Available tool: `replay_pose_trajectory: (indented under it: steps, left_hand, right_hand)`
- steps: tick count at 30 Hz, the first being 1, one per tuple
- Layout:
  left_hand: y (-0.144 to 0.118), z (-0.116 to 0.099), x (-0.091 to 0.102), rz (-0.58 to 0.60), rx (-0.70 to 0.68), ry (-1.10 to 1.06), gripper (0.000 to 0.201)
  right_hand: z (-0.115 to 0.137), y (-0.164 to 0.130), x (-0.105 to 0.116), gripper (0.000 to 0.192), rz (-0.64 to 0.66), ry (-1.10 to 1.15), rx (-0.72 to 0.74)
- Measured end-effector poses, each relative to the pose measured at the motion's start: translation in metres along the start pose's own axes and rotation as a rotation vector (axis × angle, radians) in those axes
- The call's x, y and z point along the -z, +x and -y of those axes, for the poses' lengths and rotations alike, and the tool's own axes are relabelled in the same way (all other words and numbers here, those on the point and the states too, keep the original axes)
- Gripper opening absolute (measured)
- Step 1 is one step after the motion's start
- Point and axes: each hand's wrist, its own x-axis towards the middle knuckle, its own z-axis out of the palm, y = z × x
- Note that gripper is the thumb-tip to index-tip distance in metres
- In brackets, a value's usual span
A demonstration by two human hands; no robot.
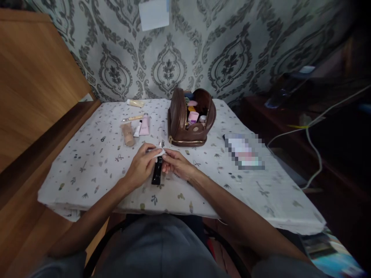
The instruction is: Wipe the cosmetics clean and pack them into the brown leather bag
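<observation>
My left hand (141, 164) and my right hand (180, 165) meet above the near middle of the table, fingertips closed on a small white piece (161, 153) that looks like tissue. Fingers cover much of it. Directly below lies a black squeeze tube (157, 173), its upper end partly hidden by the hands. A small clear, shiny item (161, 143) shows just beyond the fingertips. Farther left lie a beige tube (128, 134), a small white tube (138, 129), a pink tube (144, 124) and a slim stick-like item (133, 118).
A brown cosmetic bag (188, 137) stands unzipped behind my hands, filled with several items. At the back lies a pale yellow tube (135, 103). A blurred-out phone-like object (245, 151) rests to the right. Wooden furniture (37, 77) borders the left; cables (315, 154) hang at right.
</observation>
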Motion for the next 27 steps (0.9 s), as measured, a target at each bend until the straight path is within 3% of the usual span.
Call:
replay_pose_trajectory:
  steps: [8,11,14,16,21,27]
  left_hand:
    - [-0.032,-0.019,0.023,0.339,-0.15,-0.059,0.038]
    - [-0.027,-0.02,0.027,0.259,-0.119,-0.049,0.038]
    - [-0.013,-0.014,0.021,0.065,-0.037,0.013,0.039]
    - [-0.004,-0.01,0.015,0.011,-0.011,0.043,0.04]
    - [-0.006,-0.007,0.005,0.079,-0.047,0.067,0.039]
    - [-0.021,-0.01,0.018,0.137,-0.014,-0.024,0.043]
  right_hand:
    - [0.004,0.002,0.003,0.047,-0.222,-0.034,0.098]
    - [0.006,0.0,-0.001,0.042,-0.227,-0.077,0.08]
    - [0.005,-0.001,-0.005,0.042,-0.14,-0.091,0.044]
    - [0.003,-0.002,-0.006,0.041,-0.074,-0.097,0.025]
    - [0.001,-0.002,-0.002,0.039,-0.02,-0.083,-0.009]
    - [0.005,-0.003,-0.004,0.04,-0.01,0.019,0.028]
